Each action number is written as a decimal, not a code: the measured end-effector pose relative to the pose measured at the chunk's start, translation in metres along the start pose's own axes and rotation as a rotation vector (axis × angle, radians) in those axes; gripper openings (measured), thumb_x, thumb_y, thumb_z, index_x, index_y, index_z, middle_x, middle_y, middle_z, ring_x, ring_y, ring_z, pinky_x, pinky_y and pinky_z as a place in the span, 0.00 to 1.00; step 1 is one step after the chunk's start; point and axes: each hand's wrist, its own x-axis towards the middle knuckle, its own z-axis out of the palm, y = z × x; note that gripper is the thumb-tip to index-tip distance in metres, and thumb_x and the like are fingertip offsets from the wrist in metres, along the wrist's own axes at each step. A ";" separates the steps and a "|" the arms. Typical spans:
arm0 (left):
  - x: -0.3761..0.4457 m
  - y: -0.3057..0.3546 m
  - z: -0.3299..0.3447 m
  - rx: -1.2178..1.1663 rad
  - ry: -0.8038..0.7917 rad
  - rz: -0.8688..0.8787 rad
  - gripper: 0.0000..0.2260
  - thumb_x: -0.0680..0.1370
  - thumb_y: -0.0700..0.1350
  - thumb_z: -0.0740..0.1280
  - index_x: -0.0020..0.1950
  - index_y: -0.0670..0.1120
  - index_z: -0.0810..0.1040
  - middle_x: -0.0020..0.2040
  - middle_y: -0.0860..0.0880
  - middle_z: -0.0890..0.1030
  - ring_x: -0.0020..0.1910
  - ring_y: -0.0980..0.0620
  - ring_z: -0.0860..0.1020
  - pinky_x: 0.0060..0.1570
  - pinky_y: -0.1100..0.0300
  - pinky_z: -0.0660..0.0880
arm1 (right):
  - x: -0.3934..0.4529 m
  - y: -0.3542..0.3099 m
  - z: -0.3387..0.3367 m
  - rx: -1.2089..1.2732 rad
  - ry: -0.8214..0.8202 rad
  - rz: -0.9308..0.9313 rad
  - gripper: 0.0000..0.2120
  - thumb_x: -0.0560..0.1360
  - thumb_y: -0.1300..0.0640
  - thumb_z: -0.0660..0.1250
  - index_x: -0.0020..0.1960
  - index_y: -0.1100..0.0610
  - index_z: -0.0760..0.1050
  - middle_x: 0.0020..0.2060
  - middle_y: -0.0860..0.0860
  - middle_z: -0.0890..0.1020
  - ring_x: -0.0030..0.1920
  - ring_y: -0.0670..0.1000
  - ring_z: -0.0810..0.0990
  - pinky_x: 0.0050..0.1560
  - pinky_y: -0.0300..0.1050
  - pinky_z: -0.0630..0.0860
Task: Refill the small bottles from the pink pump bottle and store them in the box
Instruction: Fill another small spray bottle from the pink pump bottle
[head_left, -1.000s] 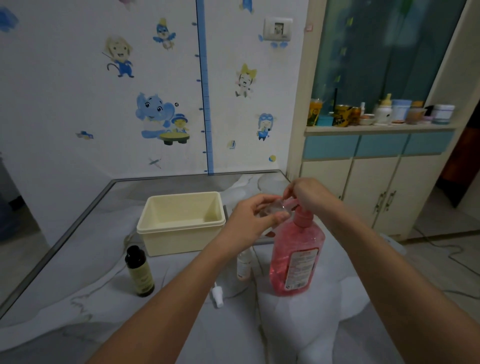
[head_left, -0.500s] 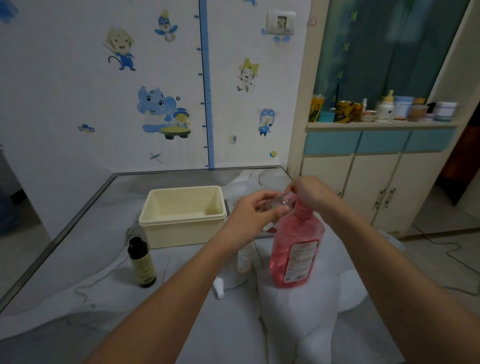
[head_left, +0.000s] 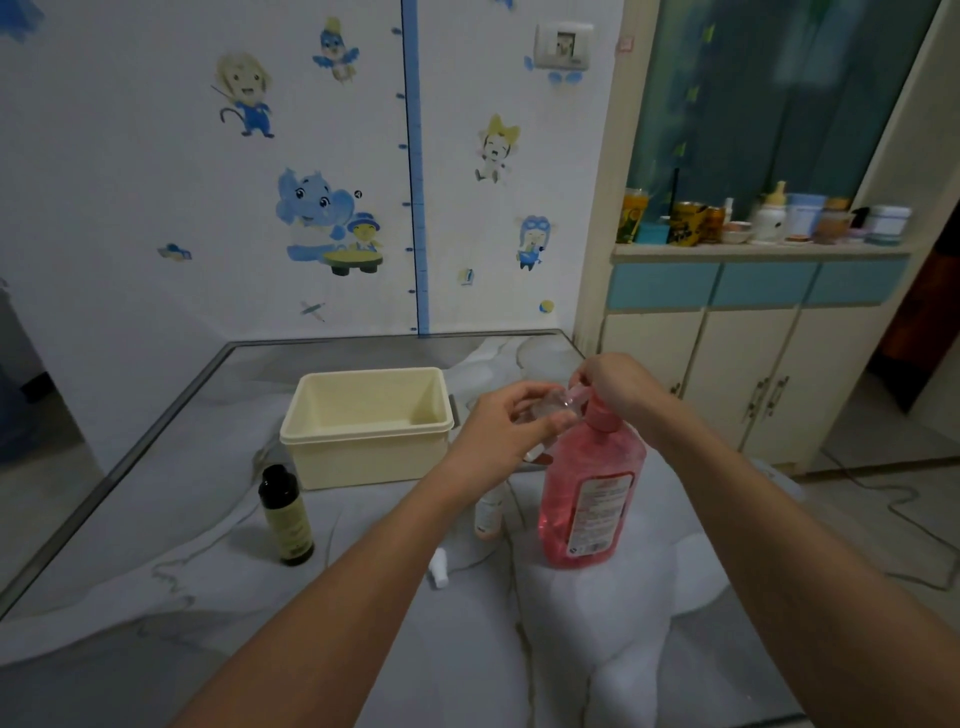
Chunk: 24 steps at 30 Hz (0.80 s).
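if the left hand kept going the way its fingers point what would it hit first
The left hand points right, gripping a small clear bottle. Going straight on, that bottle would probably meet the pink pump bottle at its spout, where the right hand sits; depth is hard to judge.

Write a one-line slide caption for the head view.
Left hand holds small clear bottle at pink pump bottle spout.

- No word or number can be read anywhere
- The tall pink translucent plastic pump bottle (head_left: 592, 493) carries a white label framed in red, its print too small and blurred to make out
- The dark brown bottle with the black cap (head_left: 285, 512) bears a pale olive label, also illegible
- The blue height-chart strip on the wall (head_left: 414, 166) shows tick marks only
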 end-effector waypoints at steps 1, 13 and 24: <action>0.001 0.002 0.000 0.005 0.002 0.006 0.12 0.73 0.43 0.73 0.55 0.49 0.80 0.53 0.50 0.84 0.53 0.55 0.81 0.49 0.62 0.78 | -0.002 0.002 -0.002 0.079 0.018 -0.007 0.10 0.73 0.64 0.67 0.53 0.58 0.82 0.46 0.55 0.84 0.43 0.52 0.81 0.38 0.34 0.70; 0.003 -0.003 0.000 -0.015 -0.006 -0.014 0.13 0.74 0.39 0.73 0.57 0.45 0.79 0.54 0.46 0.83 0.49 0.59 0.81 0.38 0.69 0.77 | -0.006 0.008 0.012 -0.230 0.083 -0.157 0.06 0.73 0.57 0.65 0.44 0.55 0.81 0.35 0.45 0.85 0.38 0.42 0.84 0.49 0.43 0.75; 0.006 0.006 -0.002 0.038 0.005 0.019 0.14 0.73 0.42 0.73 0.58 0.45 0.79 0.55 0.47 0.83 0.55 0.52 0.81 0.57 0.52 0.78 | -0.008 -0.004 -0.022 0.048 -0.013 -0.082 0.16 0.75 0.66 0.64 0.62 0.59 0.78 0.55 0.58 0.83 0.46 0.51 0.80 0.31 0.29 0.65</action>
